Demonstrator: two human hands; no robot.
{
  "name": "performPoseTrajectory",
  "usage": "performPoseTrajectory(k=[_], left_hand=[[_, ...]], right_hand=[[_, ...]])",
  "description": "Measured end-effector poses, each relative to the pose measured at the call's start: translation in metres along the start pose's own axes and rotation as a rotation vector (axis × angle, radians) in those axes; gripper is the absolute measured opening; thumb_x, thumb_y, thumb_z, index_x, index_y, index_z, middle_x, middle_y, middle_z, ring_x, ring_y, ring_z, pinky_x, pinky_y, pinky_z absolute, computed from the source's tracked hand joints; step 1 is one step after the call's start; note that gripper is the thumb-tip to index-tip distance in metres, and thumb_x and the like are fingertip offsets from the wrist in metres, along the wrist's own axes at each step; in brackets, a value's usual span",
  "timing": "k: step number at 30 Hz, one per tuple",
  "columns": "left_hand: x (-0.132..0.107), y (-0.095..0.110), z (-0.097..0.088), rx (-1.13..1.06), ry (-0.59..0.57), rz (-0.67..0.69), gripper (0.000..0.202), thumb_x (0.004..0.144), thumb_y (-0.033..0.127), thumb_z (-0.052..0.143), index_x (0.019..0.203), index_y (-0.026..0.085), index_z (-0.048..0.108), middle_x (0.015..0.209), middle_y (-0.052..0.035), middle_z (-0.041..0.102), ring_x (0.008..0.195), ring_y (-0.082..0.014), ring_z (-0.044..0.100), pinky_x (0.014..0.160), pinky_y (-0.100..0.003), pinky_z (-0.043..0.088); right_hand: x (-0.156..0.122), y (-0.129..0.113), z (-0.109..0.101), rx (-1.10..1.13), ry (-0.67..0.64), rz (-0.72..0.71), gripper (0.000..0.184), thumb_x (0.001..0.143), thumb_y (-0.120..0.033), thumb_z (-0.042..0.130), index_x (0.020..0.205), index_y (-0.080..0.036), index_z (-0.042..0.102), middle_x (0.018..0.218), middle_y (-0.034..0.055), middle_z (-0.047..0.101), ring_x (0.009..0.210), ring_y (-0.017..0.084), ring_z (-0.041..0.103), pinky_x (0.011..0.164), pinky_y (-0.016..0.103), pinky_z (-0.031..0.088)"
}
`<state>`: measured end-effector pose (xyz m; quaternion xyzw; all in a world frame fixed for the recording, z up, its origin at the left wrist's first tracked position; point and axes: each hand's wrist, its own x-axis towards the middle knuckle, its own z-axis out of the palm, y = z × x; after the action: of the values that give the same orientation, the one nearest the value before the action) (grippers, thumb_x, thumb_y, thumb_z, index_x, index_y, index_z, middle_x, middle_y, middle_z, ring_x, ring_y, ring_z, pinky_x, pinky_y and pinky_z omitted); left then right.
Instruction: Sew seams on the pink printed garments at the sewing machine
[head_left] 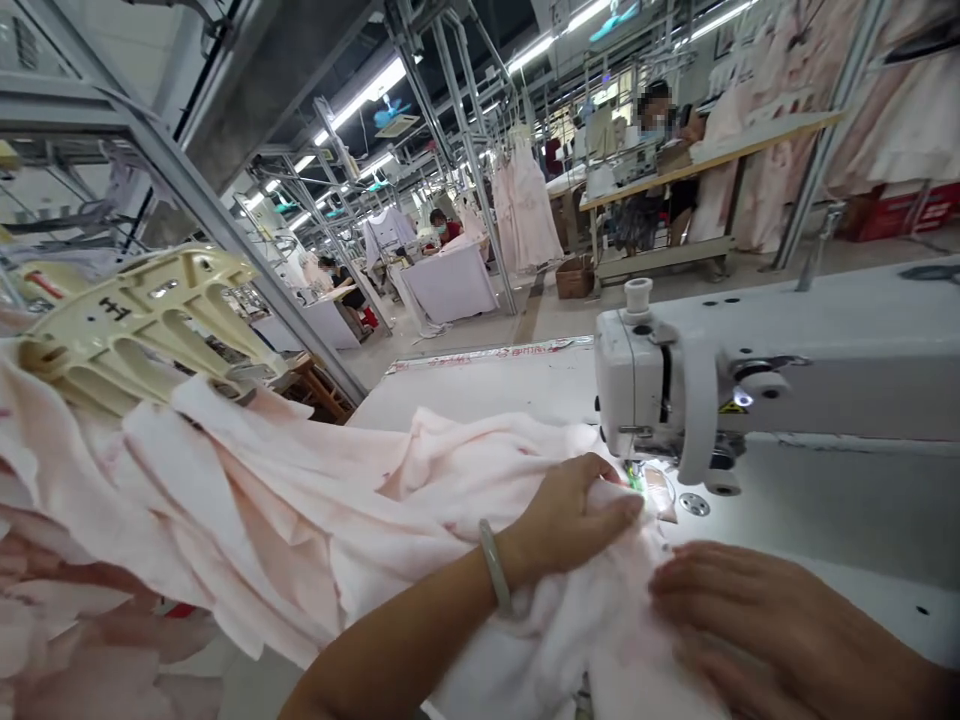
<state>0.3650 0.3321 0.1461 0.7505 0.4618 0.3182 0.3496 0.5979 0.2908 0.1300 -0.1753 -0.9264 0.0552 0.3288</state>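
Observation:
Pale pink fabric (390,500) with faint darker pink marks spreads in loose folds over the sewing table and off its left side. My left hand (574,525), a pale bangle on its wrist, grips the fabric just left of the lit needle area. Its thumb points at the presser foot (636,478) of the white sewing machine (637,375). Lower right, my right hand (757,610) is partly blurred, its fingers curled onto the fabric's right edge. Where those fingertips meet the cloth is partly hidden.
A cream plastic rack (150,310) on the left has fabric draped over it. The white table (480,385) extends behind the fabric, and a metal post (247,260) rises at its left. Farther back, co-workers sit at other machines among hanging pink garments (525,205).

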Motion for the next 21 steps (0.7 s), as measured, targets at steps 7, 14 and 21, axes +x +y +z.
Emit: performPoseTrajectory(k=[7, 14, 21], left_hand=[[-0.006, -0.003, 0.003, 0.527, 0.002, 0.173, 0.021, 0.084, 0.025, 0.068, 0.104, 0.019, 0.066, 0.098, -0.0095, 0.074, 0.093, -0.0289, 0.070, 0.092, -0.044, 0.054], [-0.011, 0.008, -0.003, 0.391, 0.109, 0.217, 0.007, 0.085, 0.018, 0.059, 0.082, 0.020, 0.064, 0.081, -0.0042, 0.072, 0.080, -0.0222, 0.066, 0.091, -0.041, 0.050], [-0.008, 0.013, -0.004, 0.035, 0.000, -0.022, 0.022, 0.091, 0.018, 0.050, 0.070, 0.022, 0.042, 0.067, 0.0027, 0.053, 0.068, -0.0160, 0.051, 0.067, -0.031, 0.039]], right_hand=[[0.003, 0.020, 0.015, -0.155, 0.110, 0.203, 0.030, 0.110, -0.040, 0.055, 0.125, -0.023, 0.074, 0.113, 0.0060, 0.080, 0.102, 0.024, 0.077, 0.095, 0.042, 0.064], [-0.003, 0.026, 0.018, 0.017, -0.009, 0.299, 0.037, 0.107, -0.037, 0.057, 0.142, -0.032, 0.069, 0.133, 0.0059, 0.075, 0.126, 0.027, 0.067, 0.096, 0.041, 0.065], [-0.005, 0.035, 0.012, 0.196, -0.095, 0.446, 0.030, 0.106, -0.050, 0.058, 0.121, -0.034, 0.077, 0.129, 0.0068, 0.075, 0.122, 0.031, 0.069, 0.094, 0.047, 0.064]])
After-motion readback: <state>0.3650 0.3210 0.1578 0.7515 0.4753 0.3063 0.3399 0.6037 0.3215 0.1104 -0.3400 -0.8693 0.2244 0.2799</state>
